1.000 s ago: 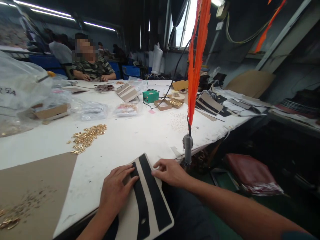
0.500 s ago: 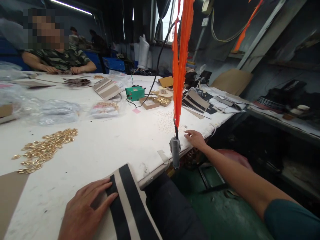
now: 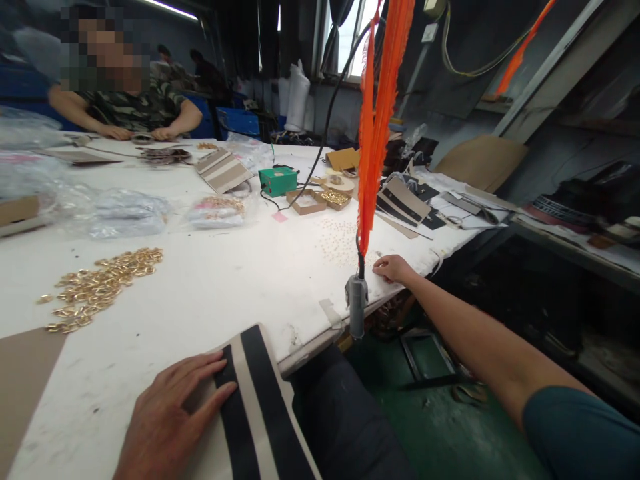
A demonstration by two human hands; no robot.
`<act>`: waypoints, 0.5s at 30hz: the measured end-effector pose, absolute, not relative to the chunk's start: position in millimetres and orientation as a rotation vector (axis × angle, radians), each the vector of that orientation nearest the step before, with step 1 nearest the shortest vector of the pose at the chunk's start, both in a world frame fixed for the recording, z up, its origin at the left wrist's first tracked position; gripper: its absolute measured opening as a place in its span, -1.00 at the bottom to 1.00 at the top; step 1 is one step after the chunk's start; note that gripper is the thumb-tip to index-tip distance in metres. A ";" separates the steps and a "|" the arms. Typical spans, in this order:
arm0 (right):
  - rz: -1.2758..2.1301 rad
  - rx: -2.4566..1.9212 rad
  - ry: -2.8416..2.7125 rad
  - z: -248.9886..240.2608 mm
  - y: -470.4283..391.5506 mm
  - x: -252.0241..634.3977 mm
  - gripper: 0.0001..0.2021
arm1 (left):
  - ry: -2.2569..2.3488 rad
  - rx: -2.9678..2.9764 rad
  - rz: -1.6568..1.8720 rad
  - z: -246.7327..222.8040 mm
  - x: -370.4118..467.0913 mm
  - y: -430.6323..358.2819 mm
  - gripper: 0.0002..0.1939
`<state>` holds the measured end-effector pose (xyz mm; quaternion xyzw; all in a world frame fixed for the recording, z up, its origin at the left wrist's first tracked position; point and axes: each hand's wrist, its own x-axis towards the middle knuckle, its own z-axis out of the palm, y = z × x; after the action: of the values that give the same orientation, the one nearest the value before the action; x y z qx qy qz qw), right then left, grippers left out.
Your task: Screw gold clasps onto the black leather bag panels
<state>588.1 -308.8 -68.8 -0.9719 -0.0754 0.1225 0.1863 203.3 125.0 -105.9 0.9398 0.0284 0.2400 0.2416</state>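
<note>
A beige panel with dark stripes [image 3: 260, 380] lies at the table's front edge, partly overhanging it. My left hand [image 3: 175, 407] rests flat on it, fingers stretched across and thumb apart. On the right, my right hand [image 3: 393, 269] is down on the tabletop near the edge, its fingers bent and drawn together. Whatever is between those fingertips is too small to make out. Scattered tiny pale pieces [image 3: 340, 240] lie just beyond that hand. A grey cylindrical tool [image 3: 357, 307] hangs by a cord between my hands, nearer the right one.
Orange strands [image 3: 380, 127] hang above the grey tool. Gold-coloured metal rings [image 3: 107, 283] form a pile at left. Farther back stand a green box [image 3: 278, 181], an open carton of gold pieces [image 3: 335, 199] and plastic bags [image 3: 130, 213]. A co-worker [image 3: 130, 110] sits across the white table [image 3: 225, 273].
My right hand's fingers have bent down and closed together at the tabletop. The left hand stays on the striped panel. The whole view has shifted slightly.
</note>
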 end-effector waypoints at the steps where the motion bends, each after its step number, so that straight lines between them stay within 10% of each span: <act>1: 0.360 -2.751 -0.216 -67.6 -308.1 588.1 -0.73 | 0.078 2.565 0.657 -105.1 202.9 124.2 -0.57; 15: -0.048 -2.944 -0.320 -54.9 -292.5 566.7 -0.84 | 0.137 2.536 0.614 -96.0 198.1 116.8 -0.67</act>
<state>566.7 -292.5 -54.9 -0.9900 -0.1075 -0.0162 0.0896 198.1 116.8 -96.0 0.9369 0.0505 0.2268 0.2613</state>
